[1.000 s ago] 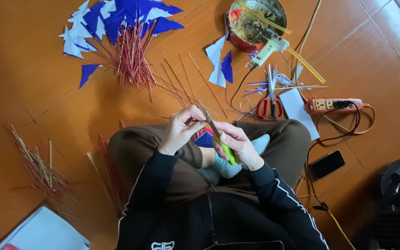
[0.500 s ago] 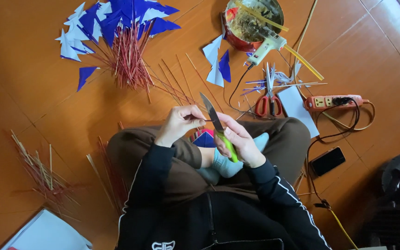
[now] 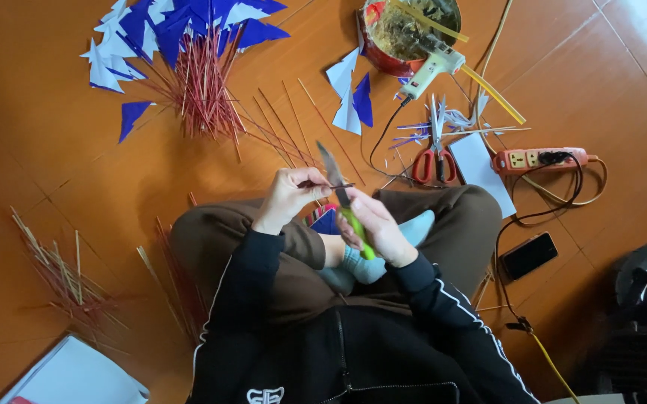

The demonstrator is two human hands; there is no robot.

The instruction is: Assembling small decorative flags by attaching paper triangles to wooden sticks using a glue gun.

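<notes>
The person's right hand, closed around the green-handled knife, is drawing its blade back against the thin stick that the left hand is pinching above the lap, suggesting another shaving stroke is underway, near the red-handled scissors on the floor.

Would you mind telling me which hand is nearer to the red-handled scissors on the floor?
Right. The right hand, holding the green-handled knife, sits just below-left of the scissors; the left hand is farther left.
</notes>
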